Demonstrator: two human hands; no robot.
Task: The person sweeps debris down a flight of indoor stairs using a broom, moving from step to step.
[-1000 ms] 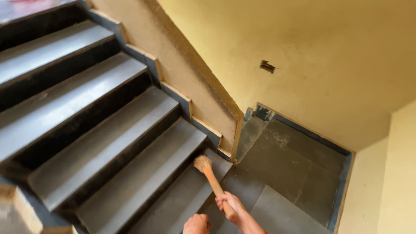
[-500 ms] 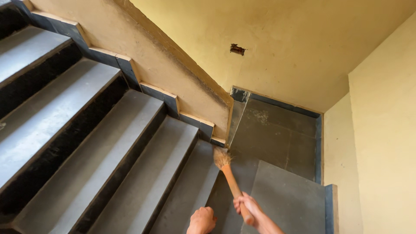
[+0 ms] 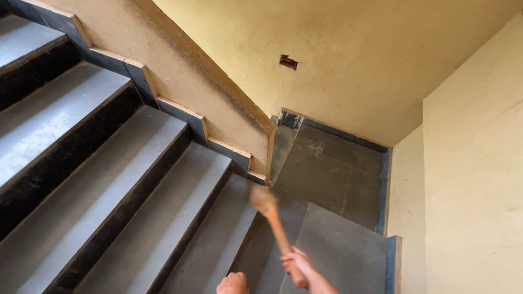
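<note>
While right hand [image 3: 297, 265] fingers stay clenched on it, the broom [image 3: 271, 216] head, blurred, seems swung leftward.

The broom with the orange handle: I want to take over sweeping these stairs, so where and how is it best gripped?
Probably by the bare orange handle of the broom, between the bristle head and the right hand, which already wraps its lower end. The shaft slants up and away towards the steps, so come from the near, lower side and close around it crosswise. The left hand holds nothing.

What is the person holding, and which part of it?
The right hand grips a small broom by the lower end of its orange handle. The left hand holds nothing visible.
</note>
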